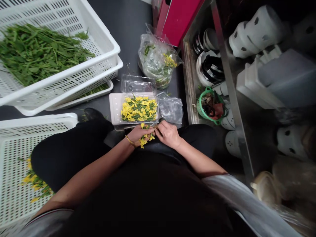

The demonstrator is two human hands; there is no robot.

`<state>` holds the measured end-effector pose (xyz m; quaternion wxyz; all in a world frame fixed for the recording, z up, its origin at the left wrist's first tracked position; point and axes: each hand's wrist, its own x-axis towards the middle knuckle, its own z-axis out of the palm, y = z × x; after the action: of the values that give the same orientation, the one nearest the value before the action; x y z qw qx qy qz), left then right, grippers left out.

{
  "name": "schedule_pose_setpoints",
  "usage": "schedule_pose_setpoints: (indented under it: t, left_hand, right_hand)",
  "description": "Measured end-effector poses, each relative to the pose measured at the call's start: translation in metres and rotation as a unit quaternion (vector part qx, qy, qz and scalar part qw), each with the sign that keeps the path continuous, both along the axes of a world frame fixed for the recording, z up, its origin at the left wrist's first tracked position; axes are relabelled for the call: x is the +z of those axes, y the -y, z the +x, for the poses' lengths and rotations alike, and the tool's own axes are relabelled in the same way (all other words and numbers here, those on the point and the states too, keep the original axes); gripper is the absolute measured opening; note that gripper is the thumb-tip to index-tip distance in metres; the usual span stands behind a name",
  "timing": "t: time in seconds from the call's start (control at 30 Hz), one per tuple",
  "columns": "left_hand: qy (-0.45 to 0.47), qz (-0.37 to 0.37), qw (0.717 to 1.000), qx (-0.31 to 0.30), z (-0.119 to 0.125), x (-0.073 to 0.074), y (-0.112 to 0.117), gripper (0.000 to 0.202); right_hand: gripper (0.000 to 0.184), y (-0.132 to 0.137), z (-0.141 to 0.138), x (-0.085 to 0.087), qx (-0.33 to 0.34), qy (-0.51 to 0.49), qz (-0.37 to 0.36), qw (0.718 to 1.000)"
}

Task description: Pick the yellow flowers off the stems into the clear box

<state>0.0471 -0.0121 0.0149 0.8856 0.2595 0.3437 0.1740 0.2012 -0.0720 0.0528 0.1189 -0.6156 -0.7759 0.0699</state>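
Observation:
My left hand (139, 133), with a gold bracelet at the wrist, is closed around a small bunch of yellow flowers (145, 140) that hang below its fingers. Close against it, my right hand (169, 133) has its fingers pinched at the stem end of the bunch; what lies between those fingers is too small to make out. Just beyond both hands, a clear plastic container (139, 110) full of yellow blossoms and green stems rests on a white board (115, 105). Its clear lid (138, 84) stands open on the far side.
Stacked white baskets (103, 36) with leafy greens (39, 52) stand far left. Another white basket (12, 144) with flowers is by my left knee. A stuffed plastic bag (158, 62), a crumpled clear bag (171, 108), a green basket (209, 107) and a metal shelf (237, 108) lie ahead and right.

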Motion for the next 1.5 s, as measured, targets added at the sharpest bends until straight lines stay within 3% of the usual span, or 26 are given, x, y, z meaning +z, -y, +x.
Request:
schedule_pose_setpoints:
  t: [0.13,0.23,0.33,0.43,0.53,0.63,0.73,0.83,0.93,1.03,1.13,1.2,1.27,1.37,1.43,1.5]
  left_hand:
    - [-0.026,-0.038,0.996,0.081,0.008,0.000,0.005,0.022]
    - [-0.024,-0.050,0.993,0.106,-0.002,0.001,-0.013,0.024]
    - [0.024,-0.020,0.997,0.077,-0.021,0.003,-0.038,0.025]
    - [0.109,0.025,0.989,0.101,-0.036,0.006,-0.053,0.019]
    - [0.159,0.039,0.980,0.114,-0.041,0.007,-0.057,0.016]
    - [0.153,0.041,0.982,0.105,-0.039,0.003,-0.057,0.025]
    - [0.122,0.041,0.985,0.111,-0.037,-0.003,-0.058,0.027]
    - [0.043,0.016,0.993,0.104,-0.033,-0.009,-0.058,0.019]
    - [-0.029,-0.046,0.997,0.061,-0.025,-0.012,-0.053,0.019]
    - [-0.048,-0.082,0.993,0.068,-0.018,-0.012,-0.046,0.017]
    - [-0.063,-0.057,0.991,0.102,-0.018,-0.007,-0.041,0.014]
    - [-0.078,-0.022,0.993,0.091,-0.020,-0.002,-0.040,0.015]
    - [-0.090,0.025,0.995,0.040,-0.022,0.003,-0.038,0.016]
    - [-0.099,0.090,0.990,-0.049,-0.022,0.009,-0.035,0.016]
    - [-0.099,0.110,0.985,-0.083,-0.022,0.011,-0.034,0.015]
    - [-0.082,0.116,0.985,-0.097,-0.022,0.012,-0.033,0.014]
  right_hand:
    - [0.029,0.005,-0.003,-0.003,-0.018,-0.002,-0.001,1.000]
    - [0.023,-0.001,0.004,0.004,-0.019,-0.038,-0.045,0.998]
    - [0.014,-0.021,0.022,0.010,0.027,-0.052,-0.206,0.977]
    - [0.017,-0.054,0.031,0.002,0.053,-0.011,-0.336,0.940]
    - [0.024,-0.087,0.019,-0.022,-0.021,0.097,-0.315,0.944]
    - [0.025,-0.107,0.002,-0.046,-0.014,0.135,-0.327,0.935]
    - [0.023,-0.113,0.002,-0.055,-0.027,0.120,-0.308,0.944]
    - [0.022,-0.108,0.015,-0.046,-0.058,0.033,-0.246,0.967]
    - [0.025,-0.093,0.018,-0.030,-0.051,-0.088,-0.136,0.985]
    - [0.030,-0.068,0.007,-0.017,0.018,-0.107,-0.051,0.993]
    - [0.029,-0.044,-0.003,-0.010,0.103,-0.075,-0.040,0.991]
    - [0.028,-0.034,-0.003,-0.006,0.108,-0.111,-0.048,0.987]
    - [0.028,-0.030,0.001,-0.002,0.041,-0.206,-0.072,0.975]
    - [0.029,-0.034,0.007,0.000,-0.072,-0.365,-0.186,0.910]
    - [0.028,-0.038,0.007,0.001,-0.082,-0.418,-0.266,0.865]
    - [0.025,-0.039,0.005,0.002,-0.065,-0.427,-0.281,0.857]
